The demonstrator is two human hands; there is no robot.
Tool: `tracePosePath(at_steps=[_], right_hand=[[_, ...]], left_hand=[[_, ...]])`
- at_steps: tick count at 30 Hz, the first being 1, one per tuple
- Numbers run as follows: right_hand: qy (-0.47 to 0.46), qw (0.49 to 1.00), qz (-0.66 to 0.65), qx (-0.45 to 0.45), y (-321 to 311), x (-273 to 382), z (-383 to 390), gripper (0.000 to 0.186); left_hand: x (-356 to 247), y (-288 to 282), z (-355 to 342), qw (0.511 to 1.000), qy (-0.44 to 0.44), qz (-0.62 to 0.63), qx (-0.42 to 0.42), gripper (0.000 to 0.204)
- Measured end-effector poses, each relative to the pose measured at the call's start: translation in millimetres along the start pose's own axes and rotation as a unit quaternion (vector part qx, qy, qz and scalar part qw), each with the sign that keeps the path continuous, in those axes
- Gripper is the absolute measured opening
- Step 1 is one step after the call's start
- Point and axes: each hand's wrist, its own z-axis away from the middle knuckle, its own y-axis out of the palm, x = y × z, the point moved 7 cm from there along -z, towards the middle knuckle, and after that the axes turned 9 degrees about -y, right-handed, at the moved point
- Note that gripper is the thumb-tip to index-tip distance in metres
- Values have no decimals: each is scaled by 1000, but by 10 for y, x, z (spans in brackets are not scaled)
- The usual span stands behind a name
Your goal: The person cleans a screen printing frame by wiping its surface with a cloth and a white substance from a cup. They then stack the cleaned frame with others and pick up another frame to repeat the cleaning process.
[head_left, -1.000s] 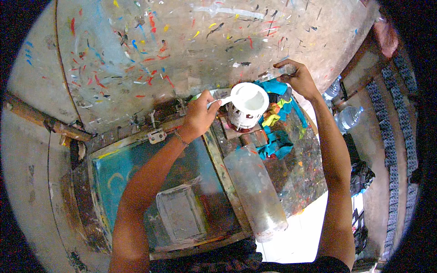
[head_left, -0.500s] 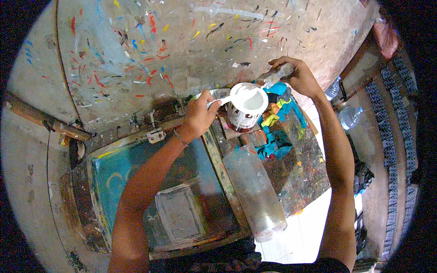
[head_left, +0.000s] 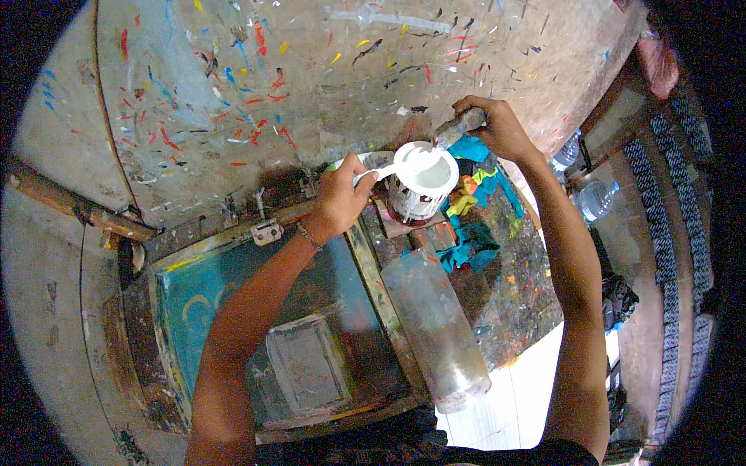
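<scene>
My left hand is closed round the handle of a white plastic spoon. The spoon's bowl lies over the mouth of a round white tub, whose sides are smeared dark and whose inside looks whitish. From the far right, my right hand grips a small greyish bottle, tipped so its narrow end points down at the spoon's bowl and the tub's rim. Whether liquid is running out cannot be made out. Teal and yellow rags are bunched to the right of the tub.
A framed printing screen with teal mesh lies at the left, held by a metal hinge clamp. A cloudy plastic bottle lies beside its frame. The paint-flecked wall rises behind. Clear water bottles stand at right.
My right hand has shifted slightly left and turned the small bottle steeper, bringing its narrow end over the tub's rim. My left hand and the spoon have hardly moved.
</scene>
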Motion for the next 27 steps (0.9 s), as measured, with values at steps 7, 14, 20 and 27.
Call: tracePosePath(at_steps=[7,14,20,27], right_hand=[[-18,992,110,-59,-27,-138,-38,38],[141,977,-132,-95,-30,-264,325,32],[164,958,-199,-127,14,-145,568,33],[121,956,-210,-168,82,-147,617,36]], left_hand=[[50,31,-19,999,23,35,-2,24],[205,99,-75,998,-6,61,21,21],[316,170,-115,993,-10,117,24,22],[363,194,-105,990,-31,131,33,23]])
